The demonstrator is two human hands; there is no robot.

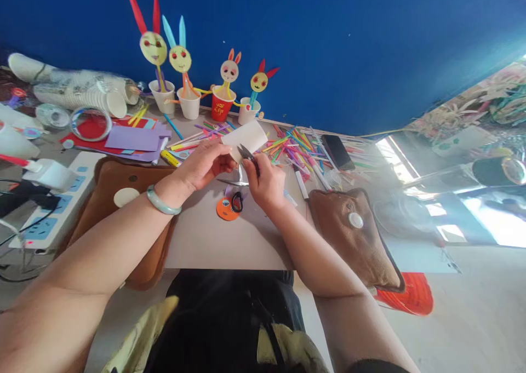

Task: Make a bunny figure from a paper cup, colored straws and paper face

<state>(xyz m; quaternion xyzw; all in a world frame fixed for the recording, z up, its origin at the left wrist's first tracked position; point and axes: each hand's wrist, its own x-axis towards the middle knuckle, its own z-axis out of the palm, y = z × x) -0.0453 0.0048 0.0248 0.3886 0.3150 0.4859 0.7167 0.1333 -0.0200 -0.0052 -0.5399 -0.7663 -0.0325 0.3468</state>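
A white paper cup is tipped on its side above the table, its base end gripped in the closed fingers of my left hand. My right hand is wrapped around a small dark knife, whose pointed tip is at the cup's near end. Below my hands, a pair of scissors with a black handle lies on the table. Its handle overlaps an orange paper disc with a face drawn on it.
Along the blue wall stand several cups with rabbit-faced figures. Scattered coloured pens and sticks lie behind my hands, near a phone. Brown cushion-like pads flank me; a power strip sits left.
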